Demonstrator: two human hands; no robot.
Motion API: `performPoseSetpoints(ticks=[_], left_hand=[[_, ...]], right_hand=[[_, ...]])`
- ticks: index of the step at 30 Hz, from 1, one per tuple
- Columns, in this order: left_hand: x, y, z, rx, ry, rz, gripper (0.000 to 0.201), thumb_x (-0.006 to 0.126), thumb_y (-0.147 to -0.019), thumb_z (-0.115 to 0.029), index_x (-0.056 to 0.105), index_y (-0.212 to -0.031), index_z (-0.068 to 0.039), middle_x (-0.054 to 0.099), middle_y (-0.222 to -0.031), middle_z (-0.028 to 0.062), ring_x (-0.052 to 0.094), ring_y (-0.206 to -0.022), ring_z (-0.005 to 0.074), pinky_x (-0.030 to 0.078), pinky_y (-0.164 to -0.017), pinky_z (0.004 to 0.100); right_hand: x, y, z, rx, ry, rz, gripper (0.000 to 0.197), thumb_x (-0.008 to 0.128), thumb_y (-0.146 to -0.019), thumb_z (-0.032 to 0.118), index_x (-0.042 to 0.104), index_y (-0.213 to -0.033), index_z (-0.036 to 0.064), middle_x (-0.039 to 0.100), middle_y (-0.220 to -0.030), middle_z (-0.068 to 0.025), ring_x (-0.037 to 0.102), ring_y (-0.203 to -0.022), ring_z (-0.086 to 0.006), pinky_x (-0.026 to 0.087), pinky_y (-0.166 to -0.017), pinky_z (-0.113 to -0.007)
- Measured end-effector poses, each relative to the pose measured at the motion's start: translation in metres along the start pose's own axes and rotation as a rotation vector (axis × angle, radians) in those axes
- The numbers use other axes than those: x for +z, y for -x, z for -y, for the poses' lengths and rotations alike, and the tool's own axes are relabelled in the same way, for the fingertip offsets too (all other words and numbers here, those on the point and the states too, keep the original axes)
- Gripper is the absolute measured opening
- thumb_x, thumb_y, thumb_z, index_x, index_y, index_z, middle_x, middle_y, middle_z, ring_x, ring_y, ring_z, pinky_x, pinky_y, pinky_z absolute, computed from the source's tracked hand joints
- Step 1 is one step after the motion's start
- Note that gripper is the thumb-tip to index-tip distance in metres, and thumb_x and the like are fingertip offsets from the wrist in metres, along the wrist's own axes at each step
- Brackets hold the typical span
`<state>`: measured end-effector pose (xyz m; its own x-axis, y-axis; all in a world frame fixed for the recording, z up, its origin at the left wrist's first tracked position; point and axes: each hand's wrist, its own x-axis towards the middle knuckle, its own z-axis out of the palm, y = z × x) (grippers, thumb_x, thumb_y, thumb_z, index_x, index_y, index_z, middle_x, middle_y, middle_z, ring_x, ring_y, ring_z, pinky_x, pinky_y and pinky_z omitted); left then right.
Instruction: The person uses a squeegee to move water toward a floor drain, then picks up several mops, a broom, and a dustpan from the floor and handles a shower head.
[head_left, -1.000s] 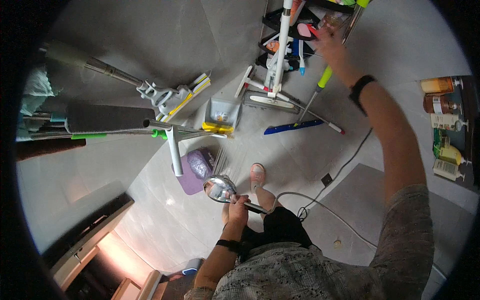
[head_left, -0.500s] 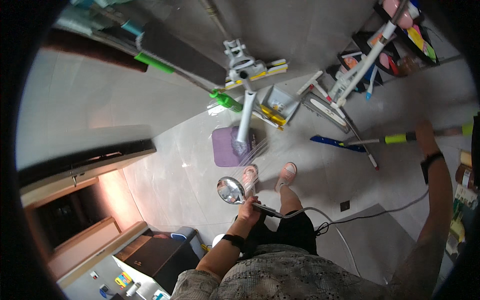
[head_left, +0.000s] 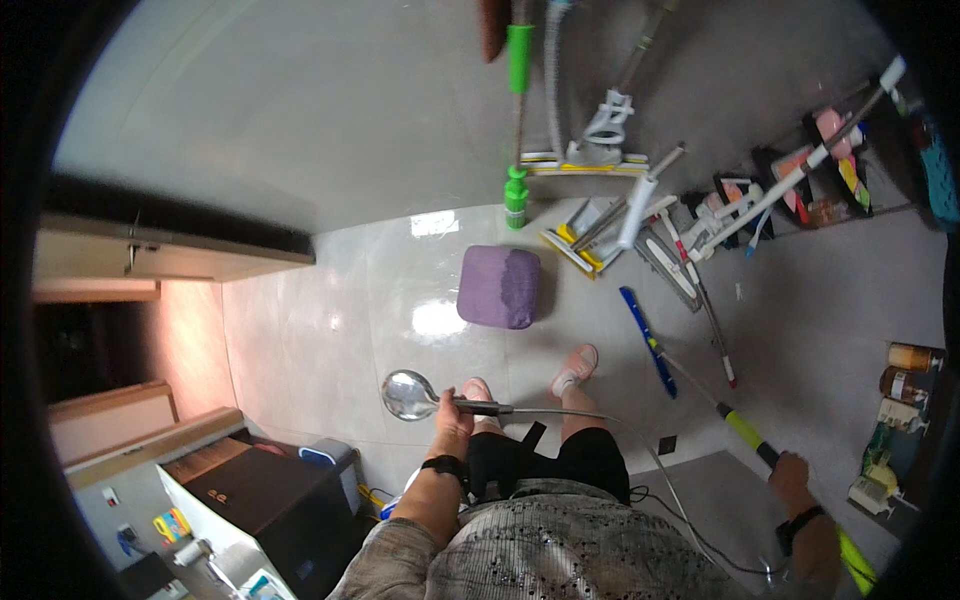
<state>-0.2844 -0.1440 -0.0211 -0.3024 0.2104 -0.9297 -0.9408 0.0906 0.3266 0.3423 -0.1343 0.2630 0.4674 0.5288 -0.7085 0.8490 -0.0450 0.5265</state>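
My left hand (head_left: pixel 455 412) is closed round the handle of a chrome shower head (head_left: pixel 408 394), whose grey hose (head_left: pixel 575 412) runs off to the right. No spray shows from it now. At the lower right, my right hand (head_left: pixel 792 478) grips a long pole with lime-green and black sections (head_left: pixel 745 430). A blue blade (head_left: pixel 648 342) at the pole's far end rests on the floor, so it looks like a floor squeegee. Ahead of my feet stands a purple rounded-square block (head_left: pixel 498 290), perhaps a low stool, its right side darkened as if wet.
A green bottle (head_left: pixel 515 200), a dustpan (head_left: pixel 583 236) and a yellow-edged mop head (head_left: pixel 595 160) stand along the far wall. More poles and brush heads (head_left: pixel 668 265) lie right of them. Bottles fill a rack (head_left: pixel 895 430) at right. A dark-topped cabinet (head_left: pixel 255 490) stands lower left.
My right hand has come down and nearer with the pole, swinging it diagonal. My left hand and the shower head have shifted left in view. Water streams seen earlier no longer show. The view has turned.
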Motion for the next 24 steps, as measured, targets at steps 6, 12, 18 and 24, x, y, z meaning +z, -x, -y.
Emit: performPoseSetpoints(ticks=[6, 12, 18, 24], left_hand=[[-0.016, 0.01, -0.112, 0.243, -0.013, 0.094, 0.019, 0.06, -0.075, -0.009, 0.046, -0.088, -0.005, 0.047, -0.075, 0.0045, 0.048, -0.068, 0.0147, 0.044, -0.064, 0.0262], [-0.071, 0.033, -0.203, 0.286, 0.093, 0.121, 0.021, 0.06, -0.074, -0.006, 0.045, -0.088, -0.007, 0.045, -0.071, 0.003, 0.047, -0.063, 0.0138, 0.044, -0.062, 0.0267], [-0.143, 0.047, -0.225, 0.465, 0.242, 0.117, 0.021, 0.057, -0.075, -0.002, 0.041, -0.085, -0.011, 0.045, -0.073, 0.0028, 0.047, -0.064, 0.014, 0.045, -0.063, 0.0289], [-0.187, 0.08, -0.207, 0.405, 0.299, 0.062, 0.018, 0.055, -0.077, -0.001, 0.041, -0.081, -0.01, 0.047, -0.074, 0.003, 0.05, -0.067, 0.0155, 0.046, -0.07, 0.0306]], right_hand=[[-0.014, 0.081, 0.098, 0.047, 0.141, 0.057, 0.026, 0.062, -0.074, 0.018, 0.057, -0.093, 0.0013, 0.061, -0.092, -0.0129, 0.061, -0.086, -0.0258, 0.048, -0.075, -0.035], [-0.074, 0.128, 0.222, -0.197, 0.243, 0.029, 0.032, 0.062, -0.076, 0.023, 0.059, -0.1, 0.0026, 0.061, -0.099, -0.013, 0.061, -0.089, -0.0253, 0.049, -0.076, -0.034], [-0.126, 0.16, 0.358, -0.441, 0.207, -0.041, 0.036, 0.065, -0.073, 0.03, 0.06, -0.097, 0.0031, 0.062, -0.095, -0.0164, 0.06, -0.089, -0.0308, 0.048, -0.076, -0.038], [-0.137, 0.102, 0.562, -0.97, 0.089, -0.07, 0.039, 0.069, -0.067, 0.039, 0.06, -0.069, 0.0004, 0.059, -0.056, -0.0113, 0.059, -0.052, -0.0249, 0.047, -0.053, -0.037]])
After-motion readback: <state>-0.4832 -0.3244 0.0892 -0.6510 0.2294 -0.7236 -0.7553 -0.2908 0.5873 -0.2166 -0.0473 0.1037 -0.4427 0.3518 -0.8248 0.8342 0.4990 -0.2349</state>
